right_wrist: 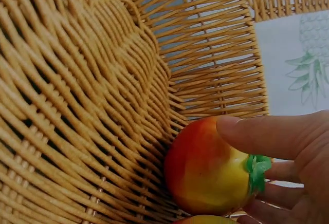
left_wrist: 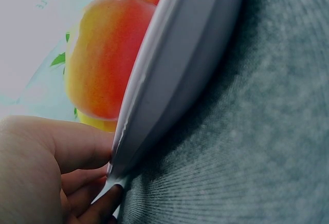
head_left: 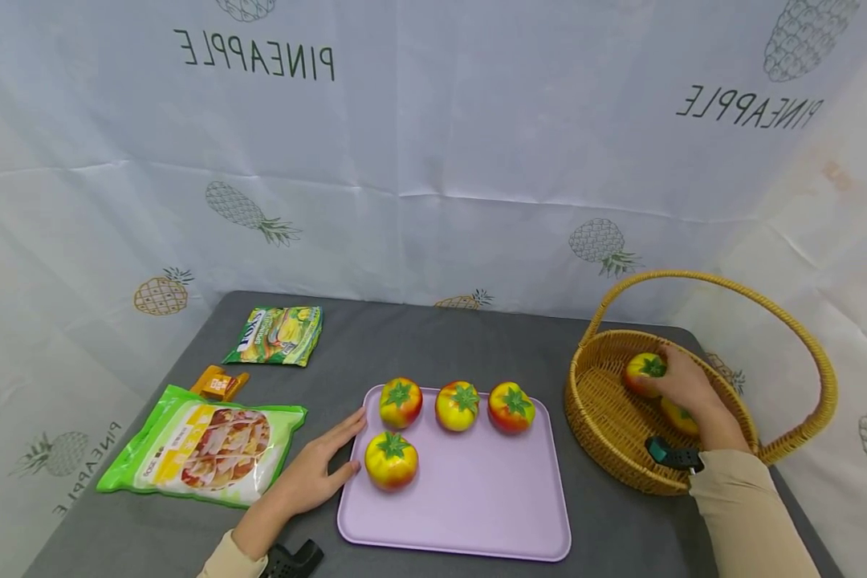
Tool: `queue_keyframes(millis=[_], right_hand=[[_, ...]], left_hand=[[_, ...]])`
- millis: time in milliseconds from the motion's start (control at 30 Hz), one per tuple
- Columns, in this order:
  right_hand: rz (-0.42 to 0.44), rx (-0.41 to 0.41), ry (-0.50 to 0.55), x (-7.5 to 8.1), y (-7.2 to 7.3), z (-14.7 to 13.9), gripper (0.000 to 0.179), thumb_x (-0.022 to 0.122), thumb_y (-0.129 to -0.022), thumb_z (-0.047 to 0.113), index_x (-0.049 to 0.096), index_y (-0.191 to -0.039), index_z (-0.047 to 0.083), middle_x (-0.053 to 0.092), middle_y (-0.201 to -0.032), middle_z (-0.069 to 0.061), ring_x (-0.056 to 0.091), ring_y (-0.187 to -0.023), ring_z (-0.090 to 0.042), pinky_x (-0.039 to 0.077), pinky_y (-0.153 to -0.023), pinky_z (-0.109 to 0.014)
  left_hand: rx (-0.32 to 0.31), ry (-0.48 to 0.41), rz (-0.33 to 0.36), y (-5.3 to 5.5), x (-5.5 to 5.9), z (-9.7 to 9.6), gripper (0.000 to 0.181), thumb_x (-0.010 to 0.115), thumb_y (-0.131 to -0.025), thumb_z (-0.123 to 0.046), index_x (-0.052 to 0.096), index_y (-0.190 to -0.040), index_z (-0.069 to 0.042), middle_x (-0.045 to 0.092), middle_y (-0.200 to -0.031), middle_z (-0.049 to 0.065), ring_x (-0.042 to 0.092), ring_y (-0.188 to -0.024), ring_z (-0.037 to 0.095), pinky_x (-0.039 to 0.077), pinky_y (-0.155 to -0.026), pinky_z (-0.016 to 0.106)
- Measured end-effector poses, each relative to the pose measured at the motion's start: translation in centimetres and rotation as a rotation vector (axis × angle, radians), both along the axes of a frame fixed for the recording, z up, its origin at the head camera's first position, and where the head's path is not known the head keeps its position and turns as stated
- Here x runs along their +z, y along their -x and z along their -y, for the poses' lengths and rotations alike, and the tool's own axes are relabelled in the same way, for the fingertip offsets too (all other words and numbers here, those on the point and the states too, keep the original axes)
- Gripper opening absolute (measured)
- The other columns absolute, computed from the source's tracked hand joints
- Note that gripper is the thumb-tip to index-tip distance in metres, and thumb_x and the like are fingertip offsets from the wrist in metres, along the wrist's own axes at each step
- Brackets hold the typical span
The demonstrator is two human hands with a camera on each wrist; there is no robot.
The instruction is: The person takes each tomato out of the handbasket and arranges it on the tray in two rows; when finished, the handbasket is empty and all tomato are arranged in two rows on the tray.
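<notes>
In the head view my right hand (head_left: pixel 685 384) reaches into a wicker basket (head_left: pixel 600 417) and grips a red-and-yellow persimmon (head_left: pixel 639 371) with a green leafy top. The right wrist view shows the thumb and fingers around this persimmon (right_wrist: pixel 205 167), close to the woven wall. Another persimmon (head_left: pixel 677 417) lies partly hidden under the hand. My left hand (head_left: pixel 311 474) touches the left rim of a lilac tray (head_left: pixel 491 506), its thumb and fingertips at the edge in the left wrist view. Several persimmons (head_left: pixel 392 460) sit on the tray, along its back and left.
Left of the tray lie a green-edged food bag (head_left: pixel 209 449), a small orange packet (head_left: pixel 219 384) and a green candy bag (head_left: pixel 278 335). The basket's tall handle (head_left: pixel 787 313) arches over its right side. A pineapple-print cloth (head_left: pixel 433 160) hangs behind the grey table.
</notes>
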State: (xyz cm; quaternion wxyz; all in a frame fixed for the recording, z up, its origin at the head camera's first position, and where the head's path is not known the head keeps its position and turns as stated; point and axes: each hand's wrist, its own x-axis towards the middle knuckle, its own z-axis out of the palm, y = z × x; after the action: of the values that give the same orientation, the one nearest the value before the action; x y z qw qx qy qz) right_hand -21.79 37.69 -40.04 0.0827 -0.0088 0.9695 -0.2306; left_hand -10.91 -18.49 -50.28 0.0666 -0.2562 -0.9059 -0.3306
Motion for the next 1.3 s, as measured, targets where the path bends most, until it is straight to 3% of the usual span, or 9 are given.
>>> queue_keyframes(millis=[300,633,1000,1300], right_hand=[[-0.023,0.011,-0.050,-0.6,0.2,0.1,0.086,0.065,-0.087,0.025,0.017,-0.140,-0.022,0.025,-0.133,-0.049,0.034,-0.113,-0.060,0.038,-0.086,-0.066],[-0.099,0.006,-0.063,-0.4,0.1,0.6,0.089,0.063,-0.089,0.033,0.014,-0.143,-0.017,0.018,-0.134,-0.048,0.037,-0.108,-0.059,0.042,-0.077,-0.062],[-0.163,0.023,-0.059,1.7,-0.5,2.4,0.091,0.059,-0.089,0.047,0.017,-0.146,-0.010,0.020,-0.136,-0.044,0.041,-0.105,-0.053,0.044,-0.072,-0.057],[-0.236,0.091,-0.045,4.1,-2.1,4.7,0.088,0.062,-0.087,0.049,0.026,-0.146,-0.006,0.027,-0.138,-0.040,0.038,-0.113,-0.053,0.041,-0.080,-0.064]], left_hand=[[-0.009,0.001,-0.010,0.1,0.1,0.0,0.055,0.062,-0.090,-0.022,0.046,-0.141,-0.006,0.040,-0.150,0.007,0.044,-0.132,0.029,0.040,-0.102,0.049],[-0.006,0.007,-0.001,0.1,-0.2,0.0,0.056,0.062,-0.090,-0.023,0.046,-0.141,-0.008,0.040,-0.150,0.005,0.043,-0.133,0.025,0.041,-0.103,0.044],[-0.008,0.009,0.013,0.0,0.0,0.0,0.056,0.062,-0.090,-0.025,0.046,-0.141,-0.008,0.039,-0.151,0.004,0.043,-0.134,0.024,0.041,-0.103,0.045],[-0.007,0.007,0.017,0.0,0.2,0.1,0.056,0.062,-0.090,-0.025,0.046,-0.141,-0.009,0.038,-0.151,0.004,0.042,-0.134,0.025,0.040,-0.103,0.047]])
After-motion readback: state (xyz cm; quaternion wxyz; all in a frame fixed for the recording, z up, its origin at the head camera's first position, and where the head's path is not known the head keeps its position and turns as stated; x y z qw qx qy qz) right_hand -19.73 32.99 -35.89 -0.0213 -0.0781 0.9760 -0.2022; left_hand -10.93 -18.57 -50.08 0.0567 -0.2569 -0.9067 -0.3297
